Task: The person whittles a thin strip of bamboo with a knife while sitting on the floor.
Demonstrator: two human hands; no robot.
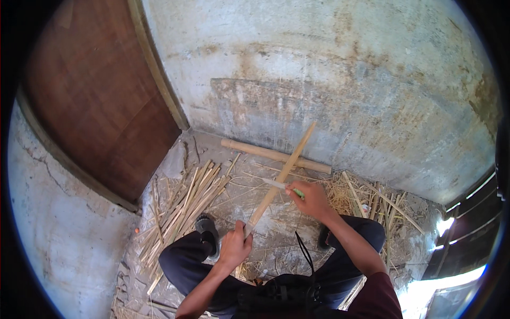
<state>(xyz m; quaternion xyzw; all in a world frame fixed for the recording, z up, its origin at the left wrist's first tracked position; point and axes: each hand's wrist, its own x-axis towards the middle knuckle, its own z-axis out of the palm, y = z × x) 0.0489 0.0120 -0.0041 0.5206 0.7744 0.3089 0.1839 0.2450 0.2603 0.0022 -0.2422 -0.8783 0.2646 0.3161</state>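
A long, flat bamboo strip (270,199) slants away from me, its far end up toward the wall. My left hand (235,246) is closed round the strip's near end, between my knees. Farther along, my right hand (311,199) grips a knife (274,183) by its green handle. The blade points left and crosses the strip; whether it is cutting into the wood I cannot tell. Beyond them a round bamboo pole (271,153) lies along the foot of the wall, with the strip passing over it.
Many split bamboo sticks (186,204) are heaped on the left. Shavings (342,194) and more sticks (390,204) lie at the right. A clear plastic bag (174,161) rests near the brown door (101,90). The stained wall (319,69) stands close in front.
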